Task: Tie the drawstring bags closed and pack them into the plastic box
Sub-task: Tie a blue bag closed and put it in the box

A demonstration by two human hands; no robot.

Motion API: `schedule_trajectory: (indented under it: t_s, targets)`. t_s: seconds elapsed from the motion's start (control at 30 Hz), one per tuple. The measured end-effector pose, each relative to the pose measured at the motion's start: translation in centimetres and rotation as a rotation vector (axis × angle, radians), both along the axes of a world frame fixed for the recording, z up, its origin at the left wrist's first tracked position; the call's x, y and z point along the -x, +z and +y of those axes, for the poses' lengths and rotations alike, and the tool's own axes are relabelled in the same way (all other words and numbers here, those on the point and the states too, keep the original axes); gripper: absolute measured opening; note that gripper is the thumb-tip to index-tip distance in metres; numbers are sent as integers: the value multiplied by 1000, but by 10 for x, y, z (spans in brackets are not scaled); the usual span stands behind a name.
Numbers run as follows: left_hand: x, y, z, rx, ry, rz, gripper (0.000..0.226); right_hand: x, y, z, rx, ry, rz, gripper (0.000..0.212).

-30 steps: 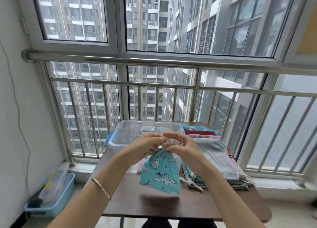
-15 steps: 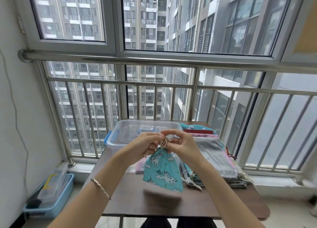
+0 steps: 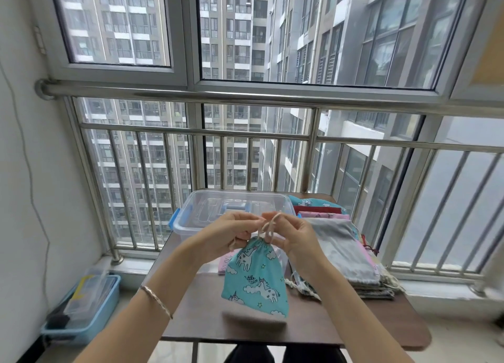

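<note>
Since a second ago both my hands have drawn slightly apart and the cord now stands up in a loop between them, while the teal unicorn bag [image 3: 255, 278] hangs much as it did, in the lower middle of the frame, lifted clear of the bench [image 3: 341, 324] with its mouth already gathered. My left hand [image 3: 231, 233] is pinched shut on one end of the drawstring [image 3: 268, 225], and my right hand [image 3: 293, 235] is pinched shut on the other, with the loop rising near my fingertips.

I judge I am midway through forming the knot. To do it well I should keep the bag's neck bunched tight, pass the free end through the loop, and pull both ends evenly sideways so the knot seats right against the gathered fabric instead of higher up the cord. If I let one side go slack, the mouth may reopen.

Just behind my hands, in the middle of the frame, sits the clear plastic box [image 3: 237, 207] with blue latches; I can't tell through its walls whether any bags are inside yet. To its right lies the stack of bags [image 3: 338, 242], grey on top, apparently waiting their turn. Down on the floor at lower left is a blue bin [image 3: 81, 308], not part of this job.
</note>
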State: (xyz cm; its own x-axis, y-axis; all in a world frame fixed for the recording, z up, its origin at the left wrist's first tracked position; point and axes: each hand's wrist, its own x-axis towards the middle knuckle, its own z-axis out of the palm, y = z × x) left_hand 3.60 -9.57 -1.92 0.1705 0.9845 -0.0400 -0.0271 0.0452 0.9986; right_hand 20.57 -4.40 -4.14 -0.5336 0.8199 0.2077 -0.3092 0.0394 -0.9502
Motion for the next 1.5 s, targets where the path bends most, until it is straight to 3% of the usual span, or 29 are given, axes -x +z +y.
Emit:
schedule_trajectory:
  t_s: [0.1, 0.27, 0.53, 0.63, 0.73, 0.8, 0.97, 1.2, 1.4, 1.5]
  targets:
    - [0, 0, -3, -30, 99, 111, 13, -3, 0, -2, 163, 81, 106, 52]
    - [2, -2, -5, -98, 204, 360, 19, -8, 6, -5, 39, -70, 44, 56]
    - [17, -9, -13, -283, 339, 587, 8, -27, 0, 6, 195, -97, 119, 64]
    - [17, -16, -17, -385, 320, 731, 8, -26, 0, 6, 238, -125, -19, 51]
    - [10, -19, -18, -619, 410, 1056, 12, -21, 4, 5, 204, -86, -249, 47]
    - [5, -14, -19, -722, 441, 1111, 14, -17, 10, 5, 234, -37, -273, 42]
    - [-6, -9, -21, -674, 453, 1021, 18, -14, 18, 8, 306, 51, -221, 39]
    - [-19, -17, -19, -544, 488, 364, 22, -21, 18, 8, 496, 139, 68, 47]
    - [-21, -26, -14, -482, 534, 217, 21, -33, 21, 6, 204, 145, -146, 45]
    - [-21, -27, -14, -474, 536, 207, 23, -37, 22, 2, 119, 180, -182, 32]
